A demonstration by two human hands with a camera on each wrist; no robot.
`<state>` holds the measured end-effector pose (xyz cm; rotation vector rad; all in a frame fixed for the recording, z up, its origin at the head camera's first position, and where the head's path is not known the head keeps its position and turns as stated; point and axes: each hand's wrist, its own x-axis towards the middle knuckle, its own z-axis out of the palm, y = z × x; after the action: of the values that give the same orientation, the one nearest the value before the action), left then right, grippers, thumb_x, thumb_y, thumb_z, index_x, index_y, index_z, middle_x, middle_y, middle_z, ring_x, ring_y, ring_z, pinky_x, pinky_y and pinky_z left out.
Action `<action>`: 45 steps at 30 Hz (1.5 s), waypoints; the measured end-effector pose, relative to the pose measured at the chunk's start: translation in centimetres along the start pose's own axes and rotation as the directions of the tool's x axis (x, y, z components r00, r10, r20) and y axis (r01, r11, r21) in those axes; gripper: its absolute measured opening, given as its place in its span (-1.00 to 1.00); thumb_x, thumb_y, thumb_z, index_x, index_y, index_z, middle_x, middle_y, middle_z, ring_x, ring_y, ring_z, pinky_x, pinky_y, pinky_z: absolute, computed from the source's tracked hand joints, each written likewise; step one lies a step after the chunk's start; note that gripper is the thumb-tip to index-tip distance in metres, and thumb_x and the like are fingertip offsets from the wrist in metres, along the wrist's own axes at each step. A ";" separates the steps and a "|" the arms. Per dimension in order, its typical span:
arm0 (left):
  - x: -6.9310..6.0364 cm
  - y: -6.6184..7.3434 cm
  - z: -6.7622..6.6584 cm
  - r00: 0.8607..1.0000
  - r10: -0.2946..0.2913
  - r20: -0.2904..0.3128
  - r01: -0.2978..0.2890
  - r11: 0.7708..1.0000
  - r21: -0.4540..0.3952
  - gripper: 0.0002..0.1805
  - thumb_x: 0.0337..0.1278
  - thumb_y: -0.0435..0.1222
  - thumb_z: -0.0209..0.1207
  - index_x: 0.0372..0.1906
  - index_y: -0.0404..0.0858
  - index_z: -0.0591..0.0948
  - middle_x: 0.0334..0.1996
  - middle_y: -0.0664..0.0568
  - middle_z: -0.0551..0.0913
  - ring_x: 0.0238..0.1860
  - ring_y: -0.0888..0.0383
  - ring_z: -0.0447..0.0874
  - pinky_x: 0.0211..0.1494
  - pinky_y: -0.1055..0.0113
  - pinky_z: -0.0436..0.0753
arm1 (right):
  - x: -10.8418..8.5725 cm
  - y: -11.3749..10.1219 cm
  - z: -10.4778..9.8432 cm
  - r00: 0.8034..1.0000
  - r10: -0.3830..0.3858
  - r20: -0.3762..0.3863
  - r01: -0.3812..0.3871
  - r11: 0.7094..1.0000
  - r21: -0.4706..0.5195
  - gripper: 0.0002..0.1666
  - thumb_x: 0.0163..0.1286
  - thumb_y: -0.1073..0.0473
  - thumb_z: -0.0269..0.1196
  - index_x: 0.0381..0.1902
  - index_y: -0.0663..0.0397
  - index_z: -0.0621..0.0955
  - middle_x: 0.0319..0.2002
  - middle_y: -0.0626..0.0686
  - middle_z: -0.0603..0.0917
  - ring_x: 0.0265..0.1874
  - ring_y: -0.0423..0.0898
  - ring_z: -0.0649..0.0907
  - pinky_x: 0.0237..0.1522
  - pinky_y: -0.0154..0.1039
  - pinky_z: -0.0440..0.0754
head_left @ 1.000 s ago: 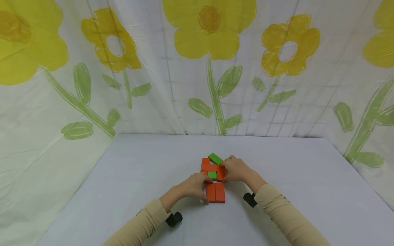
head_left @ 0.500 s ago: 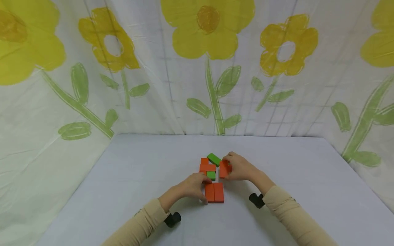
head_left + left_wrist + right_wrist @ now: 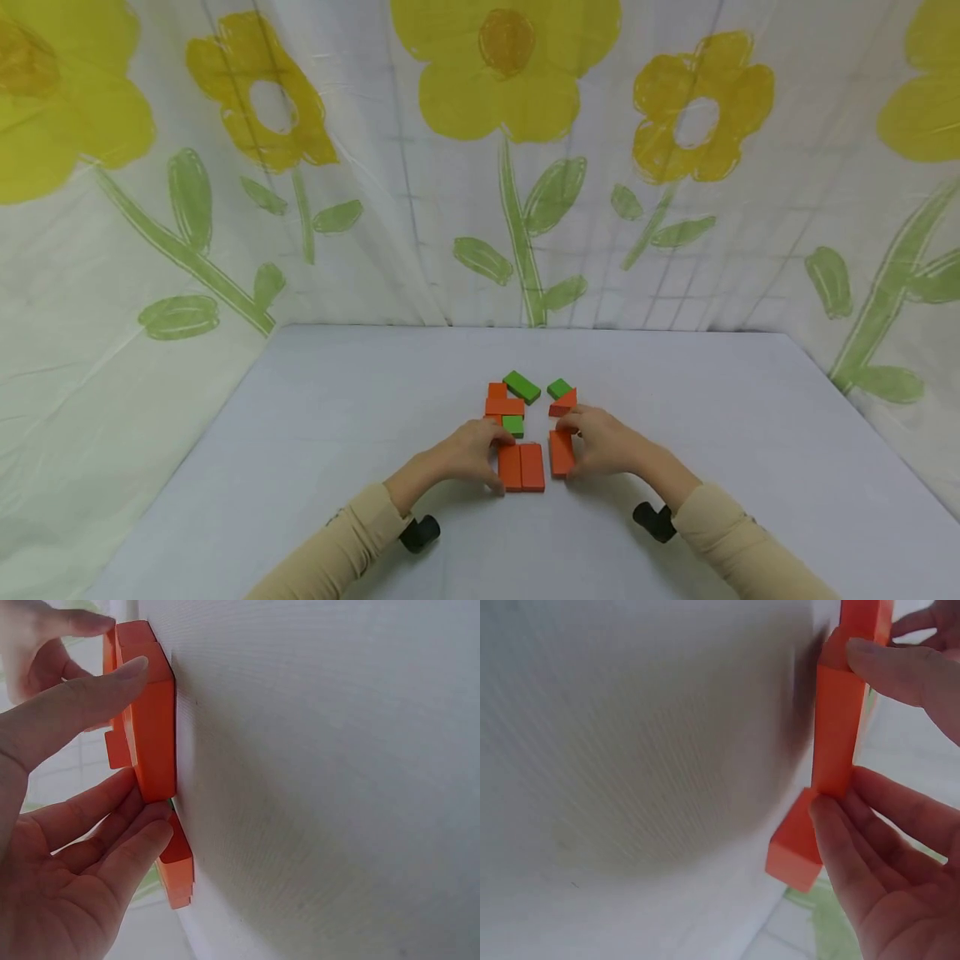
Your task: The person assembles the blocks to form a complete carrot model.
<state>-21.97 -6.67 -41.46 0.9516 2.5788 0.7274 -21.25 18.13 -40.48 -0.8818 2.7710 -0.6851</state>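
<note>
Student: Reading from the left, what is the person's left hand (image 3: pixel 472 452) doing?

Tutor: It is pinching the left of two flat, red, oblong blocks, the left paired block (image 3: pixel 510 467), thumb at the near end and fingers at the far end. Their material is not being shown clearly.

Student: And behind that hand?

Tutor: A small red block (image 3: pixel 497 390), a crosswise red oblong block (image 3: pixel 505 407) and a small green block (image 3: pixel 513 426) are lying grouped; another red piece there is being partly hidden by the fingers.

Student: Why hold only the ends?

Tutor: Presumably the grip is steadying the block while leaving its long side free to lie against the right paired block (image 3: pixel 532 467), which is touching it. Beyond, a green oblong block (image 3: pixel 522 387) is lying aslant.

Student: Farther right?

Tutor: A flat, red oblong block, the separate block (image 3: pixel 560 454), is standing just apart from the pair. The right hand (image 3: pixel 603 446) is clamping it by its ends too, probably keeping the facing long side unobstructed. Whether it is touching the white table (image 3: pixel 360 375), I cannot tell. A red triangular block (image 3: pixel 566 402) is lying behind it, near another green block (image 3: pixel 560 388).
</note>
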 end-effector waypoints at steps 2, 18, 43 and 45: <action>0.0 0.0 0.0 1.000 0.006 -0.001 -0.006 1.000 -0.003 -0.40 -0.25 -0.29 0.54 0.02 -0.35 0.63 -0.12 0.01 0.59 -0.09 0.13 0.49 0.05 0.30 0.53 | -0.1 -0.1 0.2 1.000 -0.020 0.013 0.020 1.000 -0.001 -0.41 -0.10 0.18 0.57 -0.09 0.28 0.62 -0.18 0.02 0.59 -0.21 -0.04 0.55 -0.15 -0.13 0.59; 0.0 0.0 0.1 1.000 0.009 -0.002 -0.009 1.000 0.000 -0.41 -0.27 -0.30 0.54 0.02 -0.34 0.63 -0.16 0.01 0.58 -0.12 0.12 0.48 0.01 0.31 0.53 | -0.3 -0.7 0.8 0.994 -0.090 0.065 0.090 0.996 0.008 -0.42 -0.06 0.17 0.54 -0.07 0.28 0.62 -0.21 -0.01 0.60 -0.24 -0.07 0.54 -0.20 -0.23 0.58; -0.5 0.3 0.3 1.000 0.016 -0.020 -0.016 1.000 0.010 -0.41 -0.21 -0.31 0.51 0.05 -0.37 0.61 -0.18 0.01 0.54 -0.14 0.11 0.46 -0.02 0.32 0.52 | 1.9 -1.3 -0.2 1.000 0.013 -0.007 -0.013 0.999 0.034 -0.65 0.25 0.31 0.31 -0.01 0.38 0.63 -0.09 0.18 0.68 -0.12 0.09 0.64 -0.07 -0.01 0.61; -0.6 0.2 0.3 1.000 0.020 -0.024 -0.019 1.000 0.017 -0.41 -0.21 -0.30 0.51 0.04 -0.37 0.61 -0.21 0.02 0.52 -0.16 0.11 0.45 -0.06 0.33 0.51 | 2.7 -1.6 -0.1 1.000 0.022 -0.016 -0.022 0.999 0.030 -0.67 0.25 0.34 0.30 -0.02 0.38 0.63 -0.11 0.17 0.68 -0.12 0.09 0.64 -0.07 -0.02 0.61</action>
<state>-21.28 -6.78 -41.55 0.9801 2.6041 0.7280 -22.69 15.43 -39.70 -0.8421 2.7726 -0.7317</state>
